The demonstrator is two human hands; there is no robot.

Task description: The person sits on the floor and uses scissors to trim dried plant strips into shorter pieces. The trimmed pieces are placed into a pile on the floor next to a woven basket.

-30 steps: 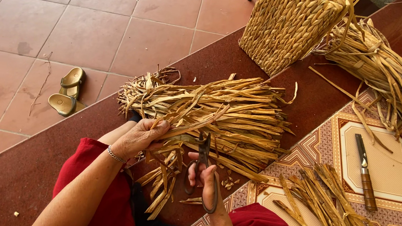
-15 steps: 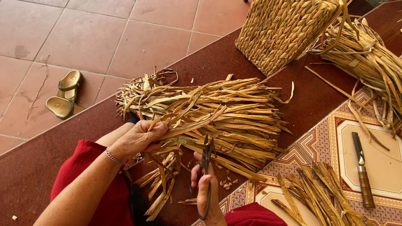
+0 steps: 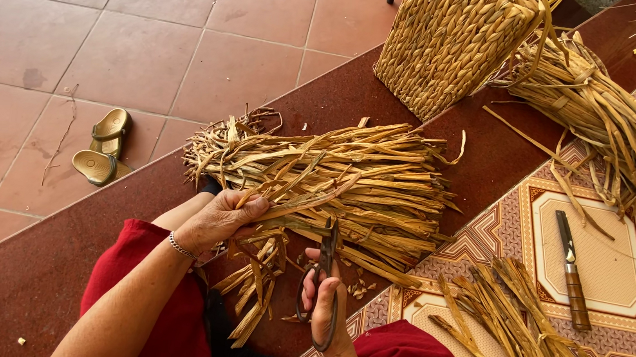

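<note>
Left hand: fingers curled closed over the near end of a bundle of dried flat reed strips, gripping it from above. The bundle lies on the dark red floor strip, running away from the fingers to the right, its frayed ends fanned out just beyond the knuckles.

Right hand: fingers threaded through the loops of a pair of dark metal scissors and wrapped closed around them. The blades point up from the fingers and touch the underside of the bundle; how far the blades are parted cannot be told.

Cut strip ends hang and lie between the two hands, just below the left fingers. Small offcuts lie just right of the right fingers.

Further right of the right fingers, on the patterned tiles, lies a second heap of strips; beyond it, well apart, a knife with a wooden handle. Ahead of the fingers, past the bundle, stands a woven basket with a larger sheaf beside it. Far to the left of the left fingers, a pair of sandals rests on the plain tiles.
</note>
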